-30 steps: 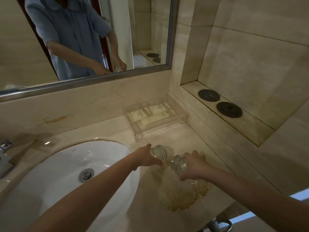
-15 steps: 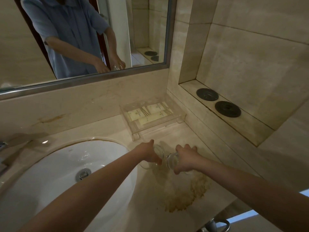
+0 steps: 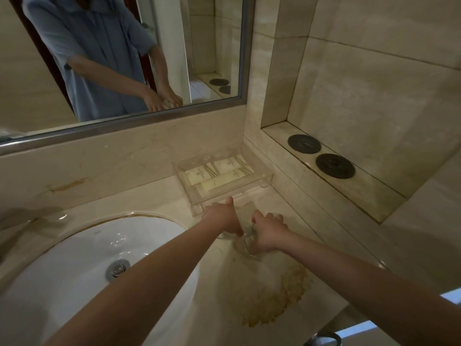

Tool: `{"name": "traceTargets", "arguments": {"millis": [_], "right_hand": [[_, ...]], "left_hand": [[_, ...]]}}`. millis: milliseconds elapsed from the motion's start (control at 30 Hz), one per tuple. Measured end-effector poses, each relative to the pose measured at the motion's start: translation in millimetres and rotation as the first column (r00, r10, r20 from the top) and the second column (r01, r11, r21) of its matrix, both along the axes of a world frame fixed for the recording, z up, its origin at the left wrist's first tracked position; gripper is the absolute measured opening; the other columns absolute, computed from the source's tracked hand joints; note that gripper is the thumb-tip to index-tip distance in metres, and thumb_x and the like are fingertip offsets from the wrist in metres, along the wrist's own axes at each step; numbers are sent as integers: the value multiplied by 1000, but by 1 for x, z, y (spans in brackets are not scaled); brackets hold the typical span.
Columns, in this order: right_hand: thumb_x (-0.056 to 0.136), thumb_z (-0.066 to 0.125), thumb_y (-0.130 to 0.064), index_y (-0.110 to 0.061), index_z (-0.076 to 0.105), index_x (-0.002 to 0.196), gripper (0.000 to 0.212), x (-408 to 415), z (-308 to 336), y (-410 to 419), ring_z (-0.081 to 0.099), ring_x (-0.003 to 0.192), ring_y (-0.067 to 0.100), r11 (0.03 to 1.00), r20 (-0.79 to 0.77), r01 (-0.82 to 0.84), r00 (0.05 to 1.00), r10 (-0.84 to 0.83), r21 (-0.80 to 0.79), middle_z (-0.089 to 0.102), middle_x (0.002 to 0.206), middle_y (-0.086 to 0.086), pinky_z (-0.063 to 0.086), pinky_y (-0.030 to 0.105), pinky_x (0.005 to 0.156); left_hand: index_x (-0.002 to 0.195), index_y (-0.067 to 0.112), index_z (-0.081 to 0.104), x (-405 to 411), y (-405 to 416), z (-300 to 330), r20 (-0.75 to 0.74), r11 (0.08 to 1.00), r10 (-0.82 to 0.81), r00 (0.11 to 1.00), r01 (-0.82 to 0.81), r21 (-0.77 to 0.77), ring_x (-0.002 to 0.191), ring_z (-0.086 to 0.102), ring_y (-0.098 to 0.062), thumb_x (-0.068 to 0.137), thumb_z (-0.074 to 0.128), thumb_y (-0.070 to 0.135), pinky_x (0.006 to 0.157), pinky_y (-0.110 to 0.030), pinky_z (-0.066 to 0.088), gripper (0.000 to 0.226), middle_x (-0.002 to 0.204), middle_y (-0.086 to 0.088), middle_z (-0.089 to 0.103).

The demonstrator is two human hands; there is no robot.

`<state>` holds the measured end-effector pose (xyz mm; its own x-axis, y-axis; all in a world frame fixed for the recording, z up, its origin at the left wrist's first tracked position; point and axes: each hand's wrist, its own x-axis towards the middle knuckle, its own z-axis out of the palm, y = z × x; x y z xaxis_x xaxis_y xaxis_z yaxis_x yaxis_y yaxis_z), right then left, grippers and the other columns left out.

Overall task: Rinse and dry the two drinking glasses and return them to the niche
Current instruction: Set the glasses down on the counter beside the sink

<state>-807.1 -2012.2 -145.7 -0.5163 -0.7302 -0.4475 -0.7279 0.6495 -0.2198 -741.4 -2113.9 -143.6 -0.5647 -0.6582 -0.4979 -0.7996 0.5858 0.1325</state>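
Two clear drinking glasses are down at the marble counter, right of the basin. My left hand (image 3: 222,217) is closed over the left glass (image 3: 225,236), which shows only a sliver of rim. In my right hand (image 3: 269,233) is the right glass (image 3: 249,243), tilted, its rim resting on or just above the counter. The two glasses are close together, almost touching. The wall niche (image 3: 361,193) at the right holds two dark round coasters (image 3: 304,143) (image 3: 335,166), both bare.
A white basin (image 3: 62,270) with a metal drain (image 3: 116,268) fills the lower left. A clear acrylic tray (image 3: 264,182) of wrapped toiletries stands against the back wall behind my hands. A brown stain (image 3: 282,298) marks the counter near the front edge. The mirror (image 3: 119,58) is above.
Both hands have lowered the glasses from above the counter down to its surface and drawn closer together, a little farther from me.
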Motion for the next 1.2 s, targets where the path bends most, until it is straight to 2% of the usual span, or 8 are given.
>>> {"name": "traceTargets", "arguments": {"millis": [167,400,867,967,1067,1200], "right_hand": [[74,69,-41,-19,34,128,68,-7,0,-1,28,127,31,1000,17,2,1000,-2,0,39,131,10,38,36,93],[73,70,-39,-20,34,128,69,-13,-3,-3,25,129,31,1000,38,18,999,-18,-6,37,131,10,38,36,95],[70,73,-37,-22,36,127,70,-22,-10,-1,26,125,30,1000,23,-15,1000,15,-3,36,130,9,39,36,92],[70,73,-37,-23,33,130,73,-21,-12,-1,26,126,31,1000,1,-15,1000,15,-12,35,132,9,38,37,94],[72,71,-37,-26,27,137,79,-20,-15,0,25,129,32,1000,-3,-1,1000,1,-29,32,136,10,35,40,99],[78,65,-41,-30,13,144,85,-18,-18,-1,21,133,31,997,-37,17,999,-20,-72,25,145,8,22,45,108]], "left_hand": [[135,16,24,-13,-2,-2,14,1000,-9,1000,9,-9,124,37,-40,71,72,44,98,-42,40,85,134,-22,39],[134,17,28,-23,-7,-7,-18,1000,-11,1000,10,-8,126,36,-38,69,72,48,102,-42,37,84,135,-21,40],[141,24,24,-28,-6,-10,-66,1000,-9,998,10,17,131,28,-38,73,72,42,102,-43,35,86,141,-19,32],[144,26,15,-23,-5,-14,-138,998,20,990,-12,55,132,26,-39,73,73,41,103,-44,35,93,143,-20,28],[146,31,-1,-14,-5,-18,-232,994,50,971,-26,104,134,25,-40,71,76,37,105,-46,34,107,147,-19,22],[145,35,-13,0,-9,-20,-309,981,98,946,-39,191,133,28,-39,67,80,32,105,-47,36,121,145,-19,24]]}}
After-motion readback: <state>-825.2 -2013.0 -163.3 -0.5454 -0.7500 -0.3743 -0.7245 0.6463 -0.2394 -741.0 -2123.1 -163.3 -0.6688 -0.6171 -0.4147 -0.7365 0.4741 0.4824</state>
